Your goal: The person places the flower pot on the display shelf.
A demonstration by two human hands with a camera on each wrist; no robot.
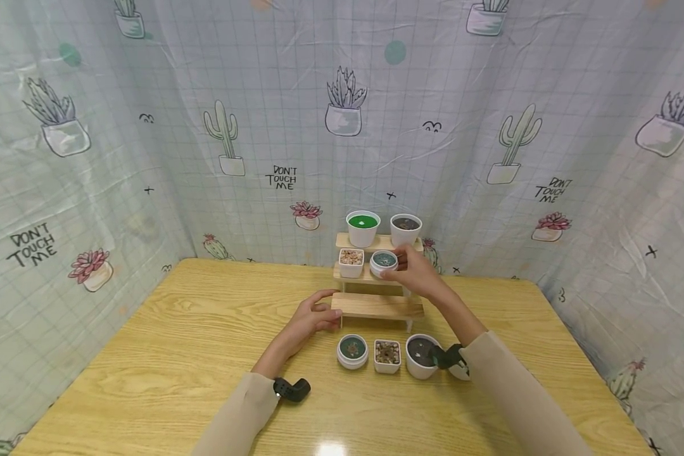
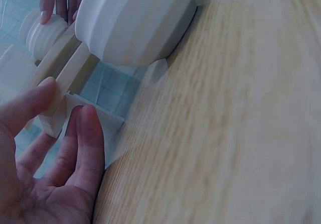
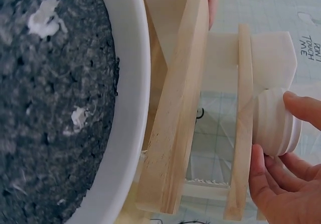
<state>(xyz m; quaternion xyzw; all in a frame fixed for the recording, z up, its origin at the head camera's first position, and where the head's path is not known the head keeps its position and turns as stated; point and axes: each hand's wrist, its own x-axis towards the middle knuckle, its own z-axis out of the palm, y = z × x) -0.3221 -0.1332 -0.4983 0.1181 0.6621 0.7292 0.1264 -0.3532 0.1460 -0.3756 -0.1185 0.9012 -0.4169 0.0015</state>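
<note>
My right hand [image 1: 416,273] grips a small round white pot [image 1: 384,261] with grey-blue filling, at the right of the middle step of a wooden three-step stand [image 1: 377,306]. In the right wrist view, thumb and fingers of the right hand [image 3: 293,176] pinch this ridged pot [image 3: 273,123] against the step. My left hand [image 1: 310,315] holds the left end of the lowest step. The left wrist view shows the left hand [image 2: 55,158] with its thumb on the board and fingers by the white leg. Left of the gripped pot sits a square pebble pot [image 1: 351,263].
A green-filled pot [image 1: 362,231] and a dark-filled pot [image 1: 405,229] stand on the top step. Before the stand are a round pot [image 1: 352,352], a square pebble pot [image 1: 387,356], a larger dark-filled pot [image 1: 422,356] and one partly hidden pot [image 1: 460,372]. A patterned curtain [image 1: 262,126] hangs behind.
</note>
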